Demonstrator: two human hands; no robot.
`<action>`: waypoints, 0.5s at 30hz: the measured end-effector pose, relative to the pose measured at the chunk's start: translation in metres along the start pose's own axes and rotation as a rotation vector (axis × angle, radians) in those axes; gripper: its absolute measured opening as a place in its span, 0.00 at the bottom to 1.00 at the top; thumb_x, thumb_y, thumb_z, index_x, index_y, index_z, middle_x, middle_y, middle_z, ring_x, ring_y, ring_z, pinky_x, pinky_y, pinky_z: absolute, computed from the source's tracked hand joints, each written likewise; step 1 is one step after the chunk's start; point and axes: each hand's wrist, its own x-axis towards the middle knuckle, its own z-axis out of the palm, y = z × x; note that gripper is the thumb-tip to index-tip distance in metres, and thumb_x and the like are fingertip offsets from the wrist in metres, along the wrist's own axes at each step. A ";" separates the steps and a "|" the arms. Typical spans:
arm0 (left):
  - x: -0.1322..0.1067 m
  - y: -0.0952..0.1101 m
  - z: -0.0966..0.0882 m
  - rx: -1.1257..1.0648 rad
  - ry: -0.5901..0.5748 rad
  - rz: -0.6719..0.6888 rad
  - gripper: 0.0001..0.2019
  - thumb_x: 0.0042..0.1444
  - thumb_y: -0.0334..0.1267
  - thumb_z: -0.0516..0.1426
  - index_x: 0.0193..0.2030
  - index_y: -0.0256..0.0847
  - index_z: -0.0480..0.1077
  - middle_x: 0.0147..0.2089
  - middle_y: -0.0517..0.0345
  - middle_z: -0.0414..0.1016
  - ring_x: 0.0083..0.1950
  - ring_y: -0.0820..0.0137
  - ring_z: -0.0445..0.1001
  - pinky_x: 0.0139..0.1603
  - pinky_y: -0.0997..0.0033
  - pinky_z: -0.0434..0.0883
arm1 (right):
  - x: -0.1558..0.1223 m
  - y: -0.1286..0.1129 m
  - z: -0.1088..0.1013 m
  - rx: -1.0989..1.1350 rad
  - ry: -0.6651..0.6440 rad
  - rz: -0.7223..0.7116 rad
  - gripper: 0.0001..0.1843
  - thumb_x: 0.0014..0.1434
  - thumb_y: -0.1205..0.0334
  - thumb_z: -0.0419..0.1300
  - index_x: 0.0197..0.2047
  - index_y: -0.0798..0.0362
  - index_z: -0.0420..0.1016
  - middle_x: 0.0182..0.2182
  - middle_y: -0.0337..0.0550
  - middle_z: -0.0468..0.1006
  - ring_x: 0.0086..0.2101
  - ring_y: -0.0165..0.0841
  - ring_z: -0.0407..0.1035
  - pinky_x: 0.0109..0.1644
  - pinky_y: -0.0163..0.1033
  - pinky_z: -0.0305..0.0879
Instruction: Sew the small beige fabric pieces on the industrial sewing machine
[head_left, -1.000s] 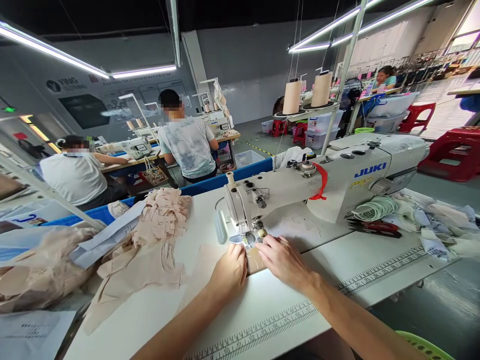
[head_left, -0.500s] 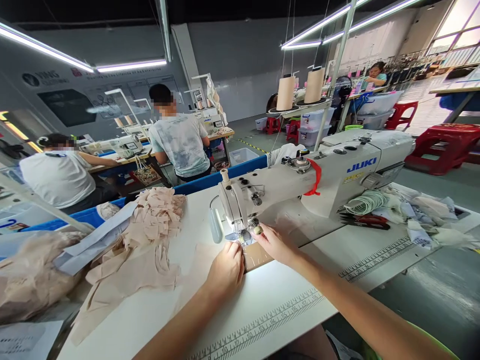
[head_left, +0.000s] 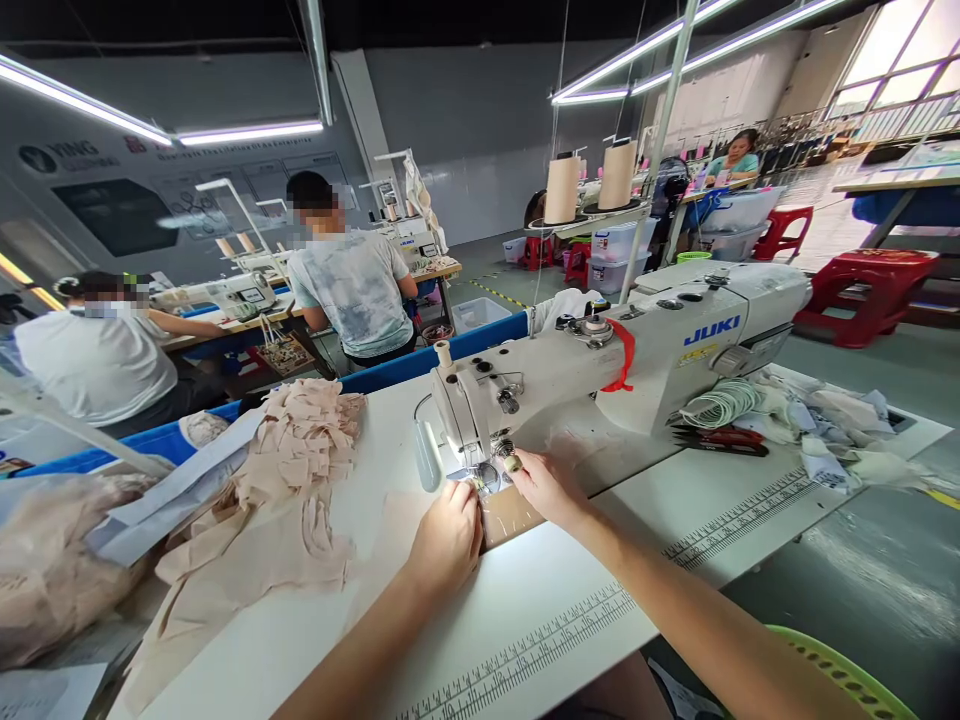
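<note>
A white JUKI sewing machine stands on a white table with printed rulers along its front. My left hand rests curled on the table just left of the needle area, its fingertips pinched on a thin pale piece I cannot make out. Right of the needle, my right hand lies with fingers bent and its fingertips touching the machine's foot; what they hold is hidden. A pale peach fabric piece lies under and left of my left hand.
A heap of peach fabric pieces and a grey folder lie to the left. Red scissors, white cord and scraps sit at the right. Two people sew at tables behind. A green basket rim is at lower right.
Both hands have crept forward to the needle area; my right hand went from flat on the table to fingertips at the presser foot. The camera has shifted slightly.
</note>
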 end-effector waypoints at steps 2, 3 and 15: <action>0.000 0.000 0.000 -0.016 0.013 -0.009 0.10 0.62 0.26 0.48 0.39 0.38 0.70 0.41 0.45 0.75 0.42 0.58 0.73 0.40 0.61 0.77 | 0.000 0.000 -0.001 -0.001 0.000 0.001 0.18 0.69 0.57 0.49 0.28 0.51 0.66 0.23 0.39 0.73 0.25 0.30 0.62 0.31 0.35 0.51; 0.001 0.000 0.000 -0.025 0.021 -0.014 0.10 0.62 0.26 0.48 0.39 0.37 0.70 0.41 0.45 0.75 0.42 0.59 0.73 0.39 0.62 0.77 | -0.001 0.000 -0.003 0.001 -0.001 -0.001 0.18 0.70 0.56 0.49 0.29 0.51 0.67 0.23 0.39 0.73 0.25 0.30 0.62 0.31 0.35 0.51; 0.012 -0.012 -0.050 0.063 -0.468 -0.598 0.12 0.64 0.29 0.46 0.38 0.40 0.69 0.42 0.49 0.75 0.39 0.63 0.73 0.36 0.66 0.62 | -0.018 -0.016 -0.012 0.044 -0.133 -0.129 0.12 0.66 0.63 0.55 0.42 0.50 0.80 0.37 0.42 0.84 0.36 0.33 0.75 0.38 0.34 0.61</action>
